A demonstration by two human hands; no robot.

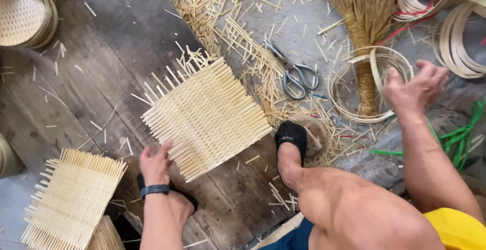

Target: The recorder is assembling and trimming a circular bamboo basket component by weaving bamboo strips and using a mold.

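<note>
My left hand (156, 163) presses flat, fingers spread, on the near corner of the square woven mat (206, 114), pinning it rather than gripping it; nothing is clamped in that hand. The mat lies at the middle of the dark wooden board (101, 78), turned like a diamond, its loose strip ends bristling past every edge. My right hand (416, 89) is out over the board's right edge, fingers half curled and apart, touching the rim of a pale bamboo hoop (372, 85) that rings the neck of a straw broom (365, 22); I cannot tell whether the fingers have closed on the hoop. To do this well, I judge I should keep steady downward weight on the mat so the weave does not slide or loosen while I reach, and lift the hoop cleanly off the broom handle without snagging it. The scissors (296, 75) lie between mat and hoop among cut slivers, just beyond my sandalled foot (291, 138). A second finished mat (71, 197) sits at the board's near left corner.
</note>
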